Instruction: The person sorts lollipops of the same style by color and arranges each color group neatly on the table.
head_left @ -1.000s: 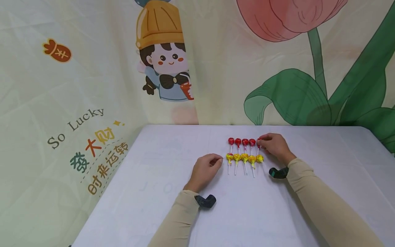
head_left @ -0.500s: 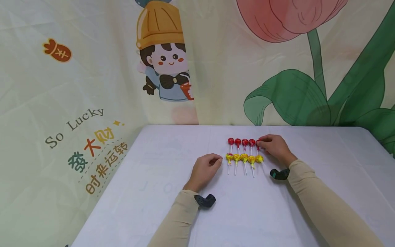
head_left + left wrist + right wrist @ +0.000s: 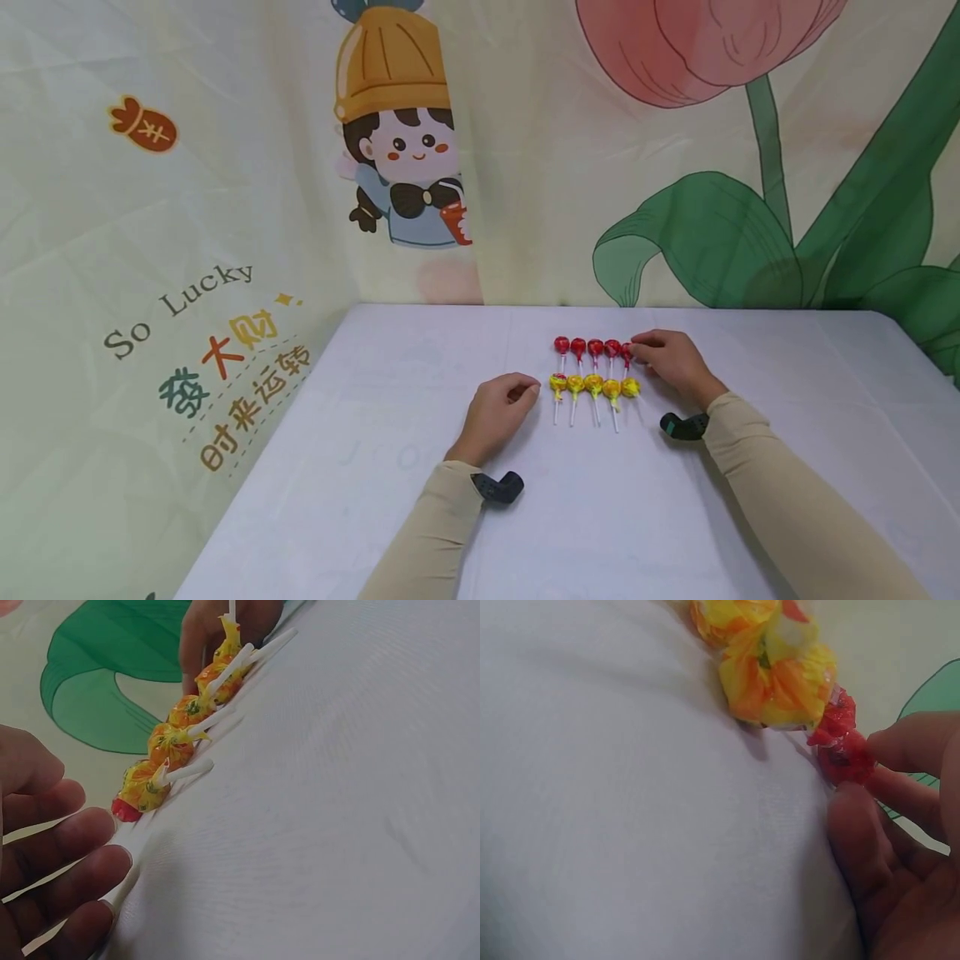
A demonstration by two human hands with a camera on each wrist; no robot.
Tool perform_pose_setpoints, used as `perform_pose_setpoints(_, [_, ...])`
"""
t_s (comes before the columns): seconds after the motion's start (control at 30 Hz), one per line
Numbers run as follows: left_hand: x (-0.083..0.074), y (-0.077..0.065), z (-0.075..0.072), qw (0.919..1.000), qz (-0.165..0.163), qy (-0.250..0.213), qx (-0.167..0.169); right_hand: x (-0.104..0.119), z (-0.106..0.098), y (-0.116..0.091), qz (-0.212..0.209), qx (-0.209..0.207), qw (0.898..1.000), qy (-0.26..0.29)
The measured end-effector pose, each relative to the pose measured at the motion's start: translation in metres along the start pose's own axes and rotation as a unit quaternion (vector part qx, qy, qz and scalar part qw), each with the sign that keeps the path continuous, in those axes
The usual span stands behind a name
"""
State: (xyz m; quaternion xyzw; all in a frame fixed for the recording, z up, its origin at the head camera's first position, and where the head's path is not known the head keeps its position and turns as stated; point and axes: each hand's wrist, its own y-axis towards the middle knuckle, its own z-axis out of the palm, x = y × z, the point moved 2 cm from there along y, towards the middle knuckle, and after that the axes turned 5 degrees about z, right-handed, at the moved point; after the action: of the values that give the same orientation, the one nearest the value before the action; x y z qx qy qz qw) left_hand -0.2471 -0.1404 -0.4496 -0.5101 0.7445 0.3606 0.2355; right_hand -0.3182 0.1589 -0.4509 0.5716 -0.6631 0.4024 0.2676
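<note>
Two rows of wrapped lollipops lie on the white table in the head view: red lollipops (image 3: 596, 347) behind, yellow lollipops (image 3: 594, 384) in front, sticks pointing toward me. At the right end of the back row, my right hand (image 3: 675, 365) has thumb and fingertips at the head of the last red lollipop (image 3: 845, 759), pinching it in the right wrist view. My left hand (image 3: 495, 417) rests left of the front row, fingers loosely bent and holding nothing. Its fingers (image 3: 97, 866) are close to the leftmost yellow lollipop (image 3: 142, 786), apart from it.
The white tabletop (image 3: 420, 500) spreads around the lollipops. Behind it hangs a printed cloth backdrop (image 3: 525, 167) with a cartoon figure and a tulip. Black wrist devices, one on the left wrist (image 3: 498, 488) and one on the right wrist (image 3: 684, 427), sit low over the table.
My right hand has shifted slightly to the right and toward me, so more of the last red lollipop shows. The left hand and the other lollipops stay in place.
</note>
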Motion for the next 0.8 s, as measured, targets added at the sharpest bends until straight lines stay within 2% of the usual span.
perform_pose_setpoints(0.23, [-0.001, 0.004, 0.003, 0.9999, -0.003, 0.000, 0.013, -0.011, -0.012, -0.011, 0.010, -0.023, 1.000, 0.001])
perform_pose_setpoints(0.43, [0.006, 0.006, -0.001, 0.9998, -0.009, 0.017, 0.010, -0.016, -0.019, -0.034, 0.012, -0.027, 1.000, 0.008])
perform_pose_setpoints(0.63, [0.012, 0.007, -0.007, 0.9998, -0.008, 0.016, -0.002, -0.011, -0.023, -0.051, -0.009, -0.024, 1.000, 0.001])
perform_pose_setpoints(0.8, [0.019, 0.002, -0.014, 0.9988, -0.027, 0.041, 0.000, -0.005, -0.019, -0.058, -0.022, -0.009, 1.000, 0.000])
